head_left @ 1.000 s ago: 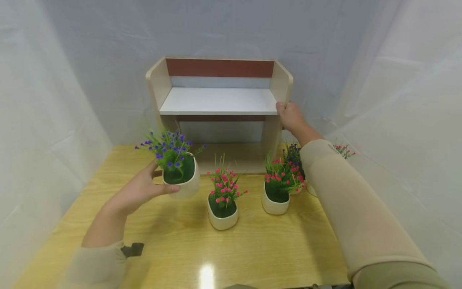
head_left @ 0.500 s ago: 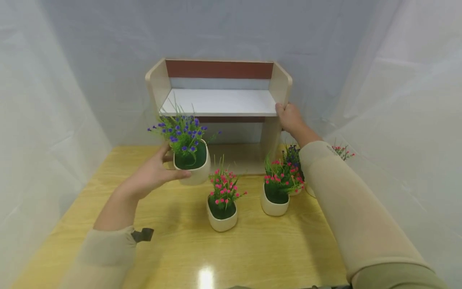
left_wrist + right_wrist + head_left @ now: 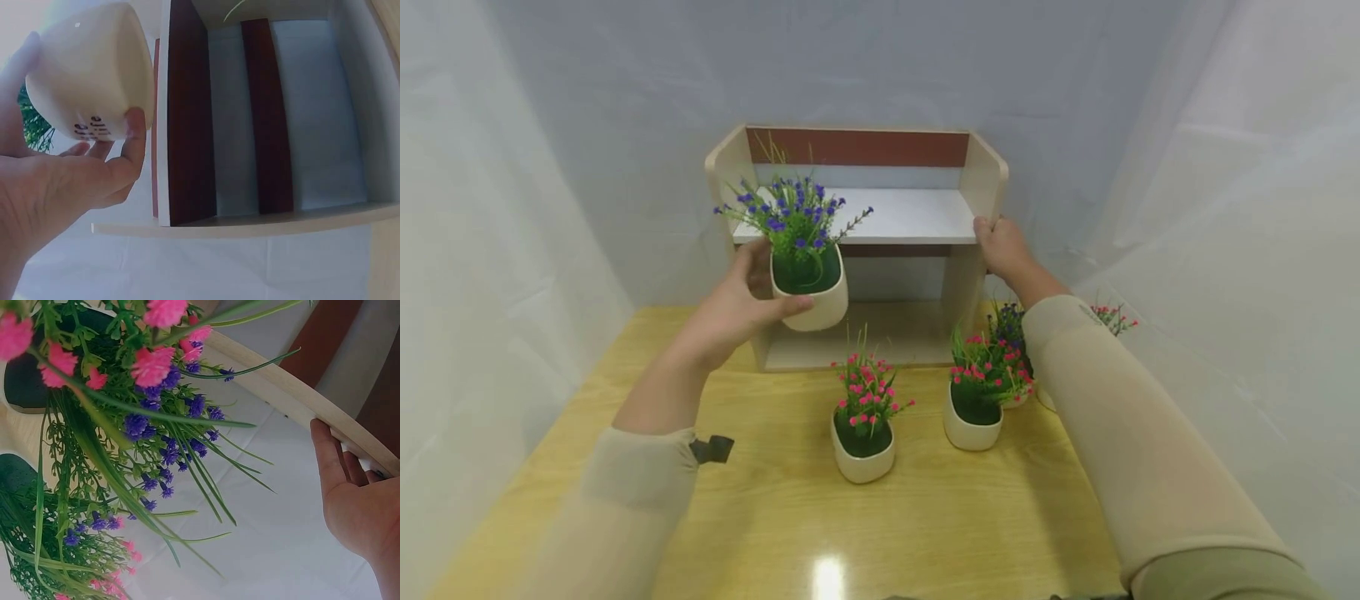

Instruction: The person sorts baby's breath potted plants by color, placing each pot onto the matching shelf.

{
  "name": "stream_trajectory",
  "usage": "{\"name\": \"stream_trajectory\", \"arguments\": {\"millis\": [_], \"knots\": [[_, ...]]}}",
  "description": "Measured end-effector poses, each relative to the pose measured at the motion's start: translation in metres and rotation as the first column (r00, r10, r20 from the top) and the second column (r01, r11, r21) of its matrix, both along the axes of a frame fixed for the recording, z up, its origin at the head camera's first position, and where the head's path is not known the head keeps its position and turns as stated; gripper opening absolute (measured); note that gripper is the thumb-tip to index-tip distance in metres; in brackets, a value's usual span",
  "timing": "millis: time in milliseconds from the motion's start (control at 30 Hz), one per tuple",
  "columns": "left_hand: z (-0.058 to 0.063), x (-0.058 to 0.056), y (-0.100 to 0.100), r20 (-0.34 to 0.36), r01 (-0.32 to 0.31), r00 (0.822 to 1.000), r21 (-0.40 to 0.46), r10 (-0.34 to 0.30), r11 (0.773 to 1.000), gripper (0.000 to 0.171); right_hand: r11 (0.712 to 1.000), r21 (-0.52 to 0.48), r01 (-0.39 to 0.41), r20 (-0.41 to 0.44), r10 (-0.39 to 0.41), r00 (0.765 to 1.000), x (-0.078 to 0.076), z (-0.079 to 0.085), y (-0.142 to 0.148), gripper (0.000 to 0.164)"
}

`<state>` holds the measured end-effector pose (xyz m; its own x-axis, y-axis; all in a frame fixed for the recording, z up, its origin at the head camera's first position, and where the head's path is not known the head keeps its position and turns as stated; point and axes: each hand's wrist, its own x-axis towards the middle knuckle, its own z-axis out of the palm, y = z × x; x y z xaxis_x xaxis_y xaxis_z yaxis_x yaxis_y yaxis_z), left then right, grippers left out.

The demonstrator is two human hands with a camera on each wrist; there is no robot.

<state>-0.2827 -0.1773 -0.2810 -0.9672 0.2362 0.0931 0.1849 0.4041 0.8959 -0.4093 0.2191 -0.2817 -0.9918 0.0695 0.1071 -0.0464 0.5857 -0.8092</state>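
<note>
My left hand grips a white flowerpot of artificial purple flowers, raised off the table in front of the shelf's left half. In the left wrist view, dark lettering shows on the pot, with fingertips along its side. The blossoms overlap the upper white board in the head view. At the right side panel of the small two-tier shelf, my right hand holds the panel's front edge, thumb in front. The right wrist view shows its fingers on the panel's outer face.
A pink-flowered pot stands in the middle of the wooden table, another pink-flowered pot farther right. Behind it, purple flowers and more pink flowers stand partly behind my right sleeve. White sheeting hangs around.
My left hand has lifted the purple-flowered pot upward and slightly right, from low before the shelf to near the upper board's height. The right hand stays on the side panel.
</note>
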Motion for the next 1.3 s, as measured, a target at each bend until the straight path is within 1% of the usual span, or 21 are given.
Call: {"name": "stream_trajectory", "arguments": {"millis": [133,267,500,667,833,900,1033,1133,1300], "knots": [[0.011,-0.010,0.003,-0.018,-0.010,1.000,0.029,0.010,1.000,0.127,1.000,0.002,0.000,-0.004,0.000,1.000,0.001,0.000,0.000,0.063],[0.018,-0.018,0.004,-0.008,-0.020,1.000,0.072,0.021,0.997,0.123,1.000,0.015,0.007,0.000,-0.007,1.000,0.001,0.000,0.000,0.063],[0.025,-0.031,0.004,-0.001,-0.012,1.000,0.163,0.013,0.987,0.119,0.999,0.032,0.001,-0.012,0.000,1.000,0.001,0.002,-0.001,0.063],[0.029,-0.042,0.007,0.006,-0.023,1.000,0.180,0.022,0.983,0.118,1.000,0.028,-0.002,-0.004,0.002,1.000,0.002,0.002,-0.002,0.064],[0.030,-0.051,0.009,0.013,-0.050,0.999,0.200,0.049,0.979,0.114,0.999,0.037,0.005,0.006,-0.005,1.000,0.004,0.002,-0.005,0.065],[0.030,-0.054,0.009,0.005,-0.058,0.998,0.198,0.058,0.978,0.113,0.999,0.032,0.007,0.007,-0.008,1.000,0.004,0.002,-0.006,0.064],[0.033,-0.058,0.010,-0.016,-0.074,0.997,0.167,0.078,0.983,0.110,1.000,0.029,0.006,0.006,-0.006,1.000,0.005,0.003,-0.007,0.063],[0.037,-0.062,0.010,-0.020,-0.073,0.997,0.148,0.077,0.986,0.108,1.000,0.024,0.004,0.008,-0.004,1.000,0.005,0.004,-0.007,0.062],[0.041,-0.068,0.011,-0.020,-0.067,0.997,0.126,0.070,0.990,0.108,1.000,0.010,-0.002,0.019,0.002,1.000,0.005,0.005,-0.006,0.062]]}}
